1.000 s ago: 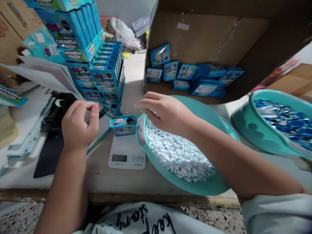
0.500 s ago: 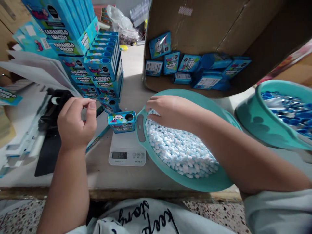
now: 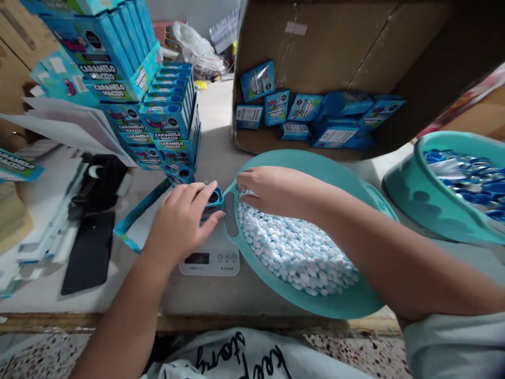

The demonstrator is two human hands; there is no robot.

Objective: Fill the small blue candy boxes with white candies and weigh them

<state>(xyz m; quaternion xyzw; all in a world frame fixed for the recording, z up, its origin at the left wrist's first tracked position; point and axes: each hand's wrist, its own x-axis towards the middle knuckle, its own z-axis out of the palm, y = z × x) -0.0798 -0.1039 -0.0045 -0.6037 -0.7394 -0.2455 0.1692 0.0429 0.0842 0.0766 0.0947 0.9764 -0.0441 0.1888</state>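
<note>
A small blue candy box (image 3: 215,198) with a round hole in its top sits on the white digital scale (image 3: 210,263). Over that box is my left hand (image 3: 184,218), its fingers apart; they hide much of the box, and whether they touch it is unclear. My right hand (image 3: 258,188) lies at the left rim of a teal basin (image 3: 315,308), its fingers curled down at the candies. Pale blue and white candies (image 3: 292,245) fill much of the basin. Whatever the right fingertips hold is hidden.
Stacked blue boxes (image 3: 165,118) rise at the back left. A cardboard carton (image 3: 315,58) holding blue boxes stands behind the basin. At the right is another teal tub (image 3: 414,184) with blue pieces. A black phone (image 3: 89,255), a black dispenser (image 3: 100,181) and an open blue tray (image 3: 138,210) lie left.
My left hand has moved right, from beside the scale to the small box, and its fingers have opened out. The right hand stays at the basin's left rim. The view has shifted slightly.
</note>
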